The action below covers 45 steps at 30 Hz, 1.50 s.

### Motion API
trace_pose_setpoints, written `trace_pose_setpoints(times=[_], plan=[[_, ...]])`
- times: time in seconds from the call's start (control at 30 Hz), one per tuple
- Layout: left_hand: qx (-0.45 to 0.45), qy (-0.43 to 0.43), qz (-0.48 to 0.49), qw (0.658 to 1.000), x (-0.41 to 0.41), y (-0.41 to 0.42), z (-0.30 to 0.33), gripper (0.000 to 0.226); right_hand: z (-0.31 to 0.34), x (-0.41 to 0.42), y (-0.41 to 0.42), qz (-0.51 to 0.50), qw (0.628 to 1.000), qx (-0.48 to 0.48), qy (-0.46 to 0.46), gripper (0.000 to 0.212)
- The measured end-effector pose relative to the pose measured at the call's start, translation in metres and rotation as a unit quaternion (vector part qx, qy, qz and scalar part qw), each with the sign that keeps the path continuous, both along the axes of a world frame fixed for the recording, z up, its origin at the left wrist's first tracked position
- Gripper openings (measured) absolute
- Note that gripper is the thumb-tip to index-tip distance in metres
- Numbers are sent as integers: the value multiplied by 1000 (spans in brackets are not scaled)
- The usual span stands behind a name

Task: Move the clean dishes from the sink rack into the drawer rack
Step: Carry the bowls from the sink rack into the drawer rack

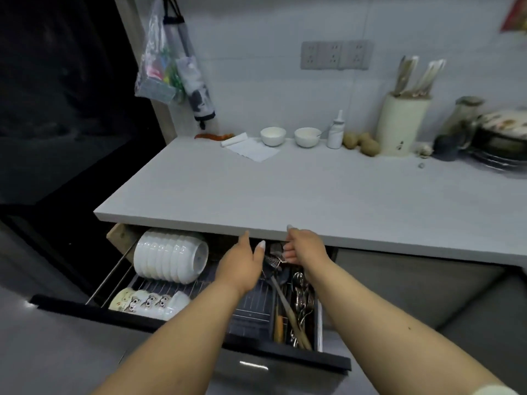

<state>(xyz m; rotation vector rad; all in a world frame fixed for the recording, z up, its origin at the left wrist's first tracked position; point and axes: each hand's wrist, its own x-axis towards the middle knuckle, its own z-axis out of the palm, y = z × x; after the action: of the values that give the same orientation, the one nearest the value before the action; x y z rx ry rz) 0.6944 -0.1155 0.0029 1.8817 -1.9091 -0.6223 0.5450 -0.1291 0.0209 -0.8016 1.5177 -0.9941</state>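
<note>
Both my hands reach into open drawer rack [114,276], under counter edge. Left hand [242,269] flat, empty. Right hand [306,248]: fingers hidden, grip unclear. White bowls [168,258] stand on edge to drain.

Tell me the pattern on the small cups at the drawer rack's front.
Cartoon owl-like faces with big eyes on the pale cups, seen in the head view.

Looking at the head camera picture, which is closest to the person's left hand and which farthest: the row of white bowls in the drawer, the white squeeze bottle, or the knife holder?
From the left hand:
1. White bowls, just left, in the drawer.
2. Squeeze bottle, at the counter's back.
3. Knife holder, farther right by the wall.
</note>
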Motion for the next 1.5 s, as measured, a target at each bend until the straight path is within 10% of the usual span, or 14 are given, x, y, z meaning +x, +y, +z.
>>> trace_pose_setpoints(times=[0.87, 1.5], plan=[[18, 1, -371, 929, -466, 35, 29, 60, 11, -468, 159, -421, 907, -26, 18, 27], [-8, -256, -646, 719, -660, 131, -46, 77, -51, -665, 335, -627, 752, 133, 156, 32]])
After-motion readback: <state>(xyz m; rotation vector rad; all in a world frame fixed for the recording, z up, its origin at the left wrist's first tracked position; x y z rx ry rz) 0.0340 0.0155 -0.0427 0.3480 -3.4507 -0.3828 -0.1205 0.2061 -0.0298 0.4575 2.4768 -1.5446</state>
